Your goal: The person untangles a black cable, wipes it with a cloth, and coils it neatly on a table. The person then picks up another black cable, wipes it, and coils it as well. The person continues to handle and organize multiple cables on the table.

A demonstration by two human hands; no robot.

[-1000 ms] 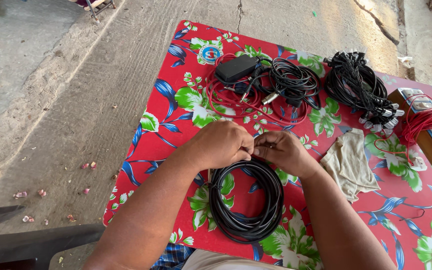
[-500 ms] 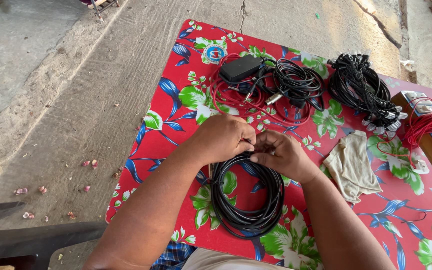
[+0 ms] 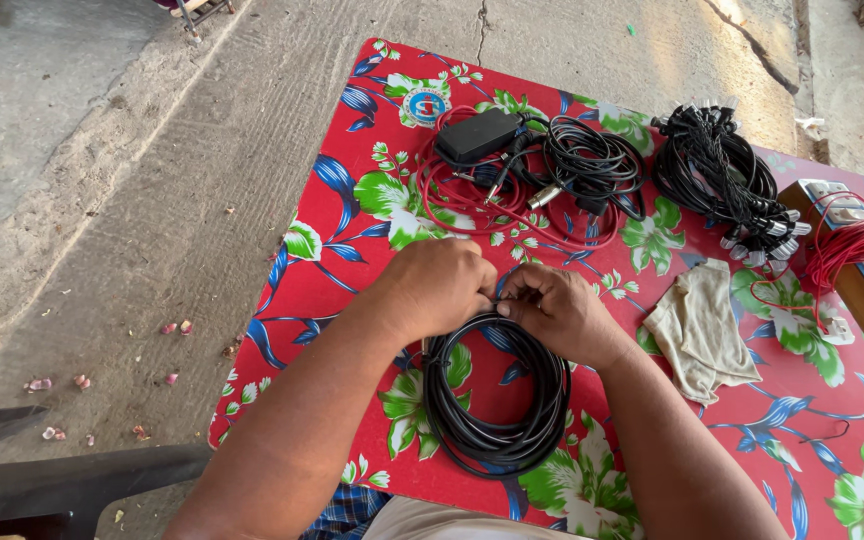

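Note:
A coil of black cable [image 3: 492, 405] lies on the red flowered tabletop [image 3: 332, 250] near its front edge. My left hand [image 3: 437, 287] and my right hand [image 3: 557, 312] meet at the far side of the coil, fingertips pinched together on its strands. Whatever sits between the fingertips is hidden. Both forearms reach in from the bottom of the view.
At the back lie a red cable [image 3: 472, 205] with a black power adapter [image 3: 479, 135], a loose black cable bundle [image 3: 592, 160] and a bundle with many plugs [image 3: 722, 180]. A beige cloth [image 3: 700, 325] lies right of my hands. A wooden socket board [image 3: 857, 270] with red wire sits at the right edge. Concrete floor [image 3: 152, 180] lies to the left.
My fingers have shifted slightly on the coil's far edge, the two hands staying pressed together. The coil has barely moved.

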